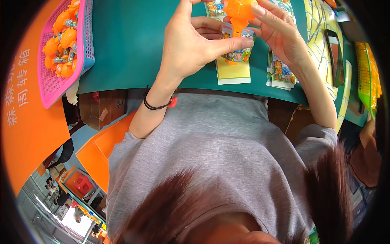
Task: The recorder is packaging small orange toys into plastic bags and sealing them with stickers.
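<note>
Both hands hold an orange plastic toy (239, 9) with a round top and a narrow stem, above the near side of the green table. My left hand (189, 46) is closed around the stem, its thumb pressed on a colourful cartoon-printed label (245, 53) that lies against it. My right hand (282, 32) grips the toy from the other side, thumb at the round top and other fingers behind. Below it lies a yellow paper with a white edge (233, 75). Beside my right wrist is a small stack of cartoon-printed sticker sheets (283, 73).
A pink and blue basket (87, 44) with several orange toys stands at the left. At the right are yellow-and-white sheets (321, 40), a dark phone (335, 57) and a green basket (369, 77). An orange chair (103, 142) is beside me; another person's arm (367, 134) shows at far right.
</note>
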The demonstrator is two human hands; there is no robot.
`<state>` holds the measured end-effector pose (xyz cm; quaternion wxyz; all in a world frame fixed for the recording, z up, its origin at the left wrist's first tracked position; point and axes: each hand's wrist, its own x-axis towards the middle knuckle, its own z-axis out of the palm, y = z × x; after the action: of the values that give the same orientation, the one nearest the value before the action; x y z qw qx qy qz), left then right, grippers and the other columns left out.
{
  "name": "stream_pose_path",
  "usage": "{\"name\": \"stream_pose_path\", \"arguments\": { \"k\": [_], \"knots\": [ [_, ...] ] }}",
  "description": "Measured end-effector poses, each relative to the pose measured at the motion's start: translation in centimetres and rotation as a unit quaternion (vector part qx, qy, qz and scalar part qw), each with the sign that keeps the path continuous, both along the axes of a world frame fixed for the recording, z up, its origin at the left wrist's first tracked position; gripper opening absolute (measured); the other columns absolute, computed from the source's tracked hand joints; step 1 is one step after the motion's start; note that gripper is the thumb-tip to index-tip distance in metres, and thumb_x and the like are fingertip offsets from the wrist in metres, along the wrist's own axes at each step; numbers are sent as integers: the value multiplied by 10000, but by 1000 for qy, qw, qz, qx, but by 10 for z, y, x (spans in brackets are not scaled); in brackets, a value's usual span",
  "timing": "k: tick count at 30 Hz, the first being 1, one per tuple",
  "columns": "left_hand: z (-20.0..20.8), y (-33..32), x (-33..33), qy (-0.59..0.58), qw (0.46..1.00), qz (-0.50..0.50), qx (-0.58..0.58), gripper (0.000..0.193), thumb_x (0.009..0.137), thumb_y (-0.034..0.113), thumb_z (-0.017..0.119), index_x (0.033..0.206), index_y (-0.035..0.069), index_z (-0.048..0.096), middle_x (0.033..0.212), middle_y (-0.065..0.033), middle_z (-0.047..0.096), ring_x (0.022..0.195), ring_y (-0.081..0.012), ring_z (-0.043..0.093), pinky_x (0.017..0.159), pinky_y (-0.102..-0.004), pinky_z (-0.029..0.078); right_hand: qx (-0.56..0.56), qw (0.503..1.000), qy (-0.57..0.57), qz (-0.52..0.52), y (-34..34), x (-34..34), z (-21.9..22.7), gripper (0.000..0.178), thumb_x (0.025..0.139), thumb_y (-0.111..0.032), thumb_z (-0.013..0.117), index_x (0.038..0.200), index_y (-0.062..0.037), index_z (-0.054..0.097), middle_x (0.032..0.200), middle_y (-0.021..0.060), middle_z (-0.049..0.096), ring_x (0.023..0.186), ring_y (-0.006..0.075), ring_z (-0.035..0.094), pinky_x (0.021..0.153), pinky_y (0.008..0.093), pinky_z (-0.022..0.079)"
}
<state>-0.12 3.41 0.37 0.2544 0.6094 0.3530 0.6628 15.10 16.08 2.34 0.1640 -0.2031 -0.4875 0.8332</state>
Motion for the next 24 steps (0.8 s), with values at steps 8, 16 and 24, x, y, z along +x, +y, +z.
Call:
{"name": "stream_pose_path", "arguments": {
  "k": [8,16,24],
  "knots": [
    [29,0,4,1,920,179,-349,754,679,177,892,1233,4,411,875,-124,673,772,-134,658,705,-247,537,149,988,46,9,-1,-1,-10,604,903,-182,697,1393,-5,391,1242,104,573,1137,159,574,925,276,503],
    [60,-12,-7,-45,900,122,-416,852,673,203,899,1320,-13,389,896,-127,690,830,-143,651,817,-297,503,424,901,43,81,13,7,12,444,862,-91,733,1249,-2,536,1183,89,597,1071,150,591,924,291,490],
    [-1,-36,2,-176,932,216,-231,404,730,227,874,982,-3,657,870,-64,693,817,-124,662,760,-257,534,422,903,68,-42,24,6,-12,425,888,-59,670,1252,29,469,1301,228,550,1168,255,583,918,379,562]
  ]
}}
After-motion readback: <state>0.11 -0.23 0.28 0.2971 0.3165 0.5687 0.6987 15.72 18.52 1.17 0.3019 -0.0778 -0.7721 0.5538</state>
